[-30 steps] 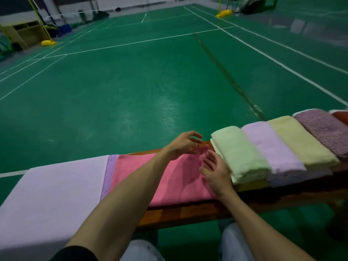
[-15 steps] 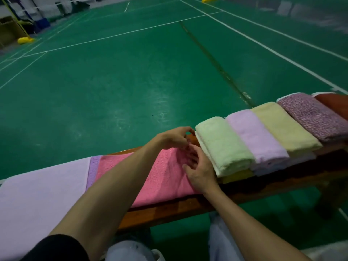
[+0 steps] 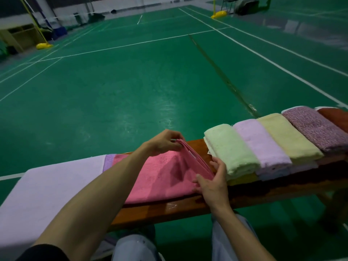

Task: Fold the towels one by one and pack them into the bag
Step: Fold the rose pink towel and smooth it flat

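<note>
1. Pink towel (image 3: pixel 162 178) lies on the wooden surface (image 3: pixel 169 210), its right edge lifted.
2. Left hand (image 3: pixel 162 143) pinches the edge's far corner; right hand (image 3: pixel 211 182) grips its near corner.
3. Folded green towel (image 3: pixel 231 149) sits just beside.

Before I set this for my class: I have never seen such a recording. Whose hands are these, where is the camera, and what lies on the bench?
No machine here: a person works with bare hands. The camera sits on their head, looking forward and down. On the bench lie a flat lilac towel, a pink towel and a row of folded towels. The left hand pinches the pink towel's far corner; the right hand holds its near corner, so that edge is raised. No bag shows.
</note>
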A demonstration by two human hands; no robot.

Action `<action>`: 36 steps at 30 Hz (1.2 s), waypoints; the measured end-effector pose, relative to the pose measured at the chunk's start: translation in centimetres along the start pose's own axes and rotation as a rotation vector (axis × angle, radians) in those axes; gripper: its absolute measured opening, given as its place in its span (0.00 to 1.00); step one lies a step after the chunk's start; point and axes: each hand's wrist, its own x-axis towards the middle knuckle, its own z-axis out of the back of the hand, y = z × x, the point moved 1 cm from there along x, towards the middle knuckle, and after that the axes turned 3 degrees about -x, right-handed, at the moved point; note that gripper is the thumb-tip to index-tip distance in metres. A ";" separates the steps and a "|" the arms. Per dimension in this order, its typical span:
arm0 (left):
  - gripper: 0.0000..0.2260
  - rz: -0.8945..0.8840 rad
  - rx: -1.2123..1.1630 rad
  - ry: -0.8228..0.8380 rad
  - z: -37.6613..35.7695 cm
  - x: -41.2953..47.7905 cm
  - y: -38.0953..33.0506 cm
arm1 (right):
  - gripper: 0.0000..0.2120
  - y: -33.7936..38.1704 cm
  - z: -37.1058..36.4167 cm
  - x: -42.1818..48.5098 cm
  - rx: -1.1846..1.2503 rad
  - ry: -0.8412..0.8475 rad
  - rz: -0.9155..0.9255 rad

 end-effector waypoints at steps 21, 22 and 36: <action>0.12 0.290 -0.153 -0.496 9.7 -9.8 3.9 | 0.22 3.7 -15.8 -8.9 0.081 0.237 -0.029; 0.10 0.311 -0.134 -0.516 10.4 -10.3 4.6 | 0.22 3.6 -17.1 -9.4 0.076 0.267 -0.041; 0.06 0.246 0.348 -0.520 10.9 -12.4 12.1 | 0.23 1.6 -21.1 -10.8 -0.091 0.482 -0.187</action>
